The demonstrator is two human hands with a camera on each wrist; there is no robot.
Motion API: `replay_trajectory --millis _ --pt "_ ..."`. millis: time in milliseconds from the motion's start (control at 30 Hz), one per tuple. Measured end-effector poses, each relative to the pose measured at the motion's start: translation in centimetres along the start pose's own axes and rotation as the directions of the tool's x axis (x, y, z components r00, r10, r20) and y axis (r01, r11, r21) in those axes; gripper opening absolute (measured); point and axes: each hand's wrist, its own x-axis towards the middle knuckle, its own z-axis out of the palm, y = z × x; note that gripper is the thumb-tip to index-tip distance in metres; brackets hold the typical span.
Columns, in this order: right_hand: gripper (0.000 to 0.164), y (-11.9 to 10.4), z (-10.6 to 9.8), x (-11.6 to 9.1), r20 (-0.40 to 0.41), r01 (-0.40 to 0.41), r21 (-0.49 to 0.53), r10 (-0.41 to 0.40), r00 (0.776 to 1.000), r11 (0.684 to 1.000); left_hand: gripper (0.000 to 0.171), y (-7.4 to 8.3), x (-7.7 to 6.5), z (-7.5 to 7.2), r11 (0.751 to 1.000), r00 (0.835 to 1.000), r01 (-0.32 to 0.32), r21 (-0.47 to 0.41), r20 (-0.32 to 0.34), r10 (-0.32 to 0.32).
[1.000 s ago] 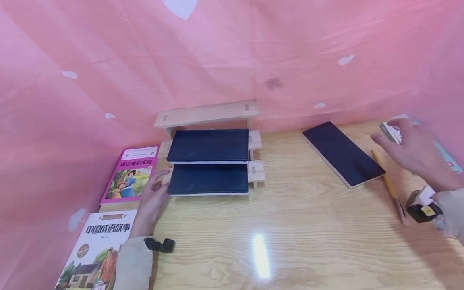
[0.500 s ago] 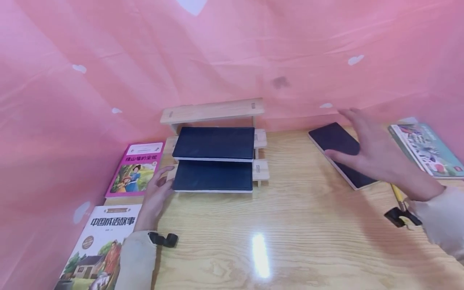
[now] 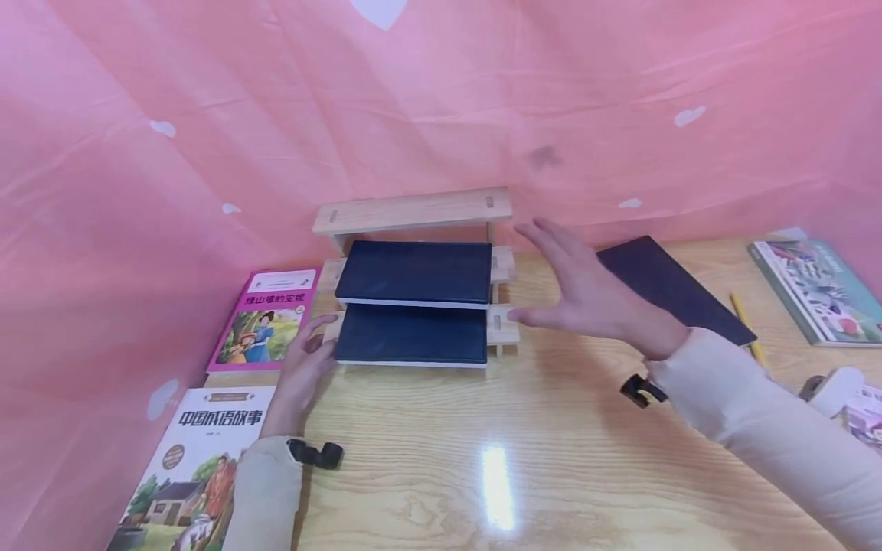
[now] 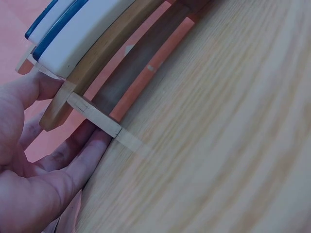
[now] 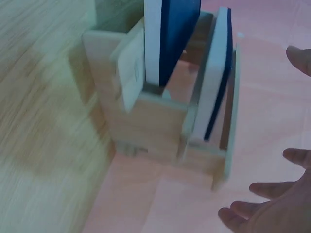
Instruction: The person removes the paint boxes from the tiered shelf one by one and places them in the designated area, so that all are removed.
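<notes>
A stepped wooden rack [image 3: 413,210] stands near the back, with two dark blue notebooks [image 3: 416,272] lying on its lower and middle steps. My left hand [image 3: 303,375] grips the rack's left end at the lowest step. In the left wrist view, the thumb of that hand [image 4: 36,160] lies at the step's end, and other fingers reach under it beside the leg. My right hand [image 3: 586,295], fingers spread, holds nothing just right of the rack. In the right wrist view this hand [image 5: 277,204] shows apart from the rack.
Behind the right arm lies a third dark blue notebook [image 3: 675,287], with a yellow-handled brush [image 3: 747,325] beside it. A teal picture book [image 3: 820,287] is at far right. Left of the rack lie a pink storybook [image 3: 265,321] and a white storybook [image 3: 196,467]. Pink cloth [image 3: 441,107] walls the table.
My right hand has moved left from the teal picture book, over the third notebook, to the rack's right side. My left hand stays at the rack's left end.
</notes>
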Motion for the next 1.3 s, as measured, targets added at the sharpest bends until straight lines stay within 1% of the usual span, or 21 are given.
replay_trajectory --millis 67,167,267,300,500,633,700,833,967,1200,1300 --pt "0.100 -0.3 1.0 0.7 -0.001 0.057 0.004 -0.057 0.998 0.998 0.044 0.0 0.0 0.1 1.000 1.000 0.008 0.008 -0.001 -0.008" --pt "0.100 -0.6 2.4 1.9 -0.017 0.143 -0.004 -0.143 0.990 0.990 0.043 0.1 0.0 0.1 0.999 1.000 0.030 0.025 -0.005 -0.030" --pt "0.097 -0.9 3.6 2.9 -0.015 0.194 -0.003 -0.194 0.981 0.981 0.043 0.1 0.1 0.1 0.998 0.999 0.046 0.038 -0.005 -0.046" --pt "0.096 -1.0 3.9 3.2 -0.016 0.200 -0.002 -0.200 0.980 0.980 0.043 0.2 0.1 0.1 0.998 0.999 0.045 0.048 -0.008 -0.045" --pt "0.086 -1.5 5.5 4.8 -0.005 0.196 -0.012 -0.196 0.981 0.981 0.043 0.3 0.3 0.3 0.998 1.000 0.019 0.055 0.001 -0.019" --pt "0.080 -1.7 6.0 6.0 0.013 0.204 -0.059 -0.204 0.979 0.977 0.044 0.4 0.3 0.4 0.999 1.000 0.020 0.036 0.009 -0.020" --pt "0.078 -1.7 6.2 6.6 0.035 0.203 -0.094 -0.200 0.979 0.975 0.044 0.4 0.3 0.4 0.999 1.000 0.018 0.028 0.010 -0.019" --pt "0.074 -1.9 6.4 7.8 0.111 0.191 -0.168 -0.173 0.979 0.967 0.043 0.4 0.3 0.4 0.999 1.000 0.022 0.041 -0.005 -0.022" --pt "0.068 -2.1 6.6 8.6 0.155 0.181 -0.201 -0.151 0.976 0.963 0.043 0.3 0.2 0.3 0.998 0.999 0.039 0.051 -0.007 -0.039" --pt "0.067 -2.0 7.1 9.7 0.176 0.149 -0.166 -0.119 0.977 0.975 0.043 0.4 0.0 0.1 0.997 0.999 0.050 0.054 -0.005 -0.050" --pt "0.066 -1.8 7.4 9.8 0.168 0.140 -0.145 -0.115 0.979 0.979 0.043 0.4 0.0 0.1 0.997 0.999 0.050 0.061 -0.009 -0.049"
